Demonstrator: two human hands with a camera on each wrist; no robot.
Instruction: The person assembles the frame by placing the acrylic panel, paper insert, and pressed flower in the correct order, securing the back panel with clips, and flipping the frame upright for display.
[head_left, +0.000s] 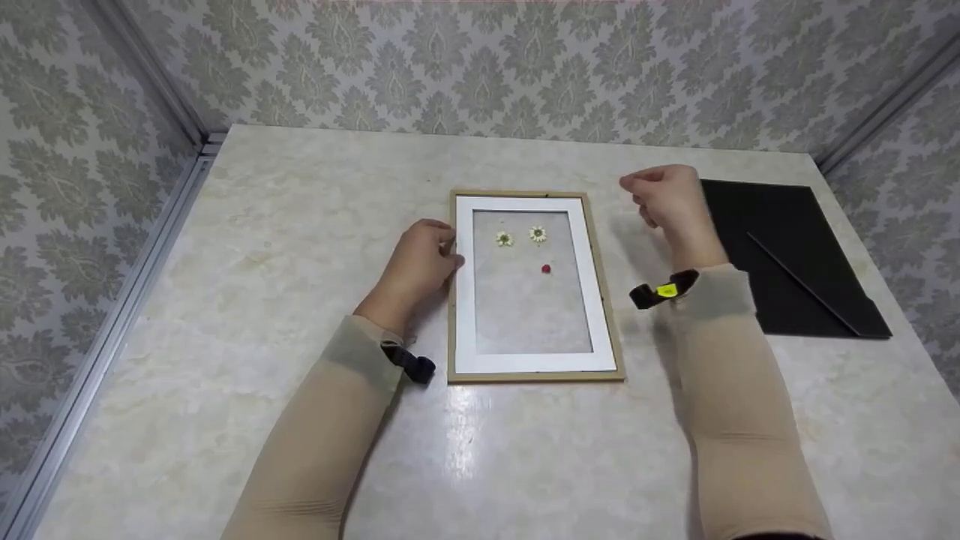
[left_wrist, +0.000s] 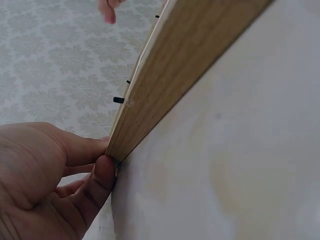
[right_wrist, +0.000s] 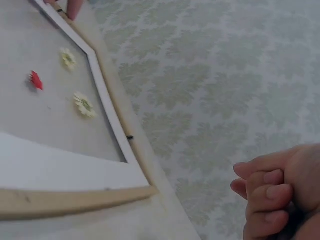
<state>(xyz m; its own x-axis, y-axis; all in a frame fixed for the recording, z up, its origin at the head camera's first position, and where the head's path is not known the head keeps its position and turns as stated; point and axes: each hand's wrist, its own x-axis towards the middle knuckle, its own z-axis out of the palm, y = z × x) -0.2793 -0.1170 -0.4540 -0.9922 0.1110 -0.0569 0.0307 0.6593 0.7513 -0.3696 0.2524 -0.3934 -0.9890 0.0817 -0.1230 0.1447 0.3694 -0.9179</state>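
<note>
A picture frame [head_left: 611,330] with a light wood border and white mat lies on the table. Inside its window are two pale daisy-like flowers [head_left: 538,234] and a small red flower or bud [head_left: 546,268]. My left hand [head_left: 420,259] holds the frame's left side, thumb and fingers at the wooden edge [left_wrist: 165,75]. To the right of the frame, my right hand [head_left: 671,202] is raised, touching neither frame nor board. Its fingers [right_wrist: 272,192] are curled with the tips close together. Nothing shows between the fingertips; a dark patch by the palm is unclear.
A black backing board [head_left: 780,292] with a thin slanting strip [head_left: 802,281] lies at the right of the marbled table [head_left: 225,300]. Small black tabs [left_wrist: 118,100] stick out along the frame's edge. Patterned walls [head_left: 480,67] stand behind and at both sides.
</note>
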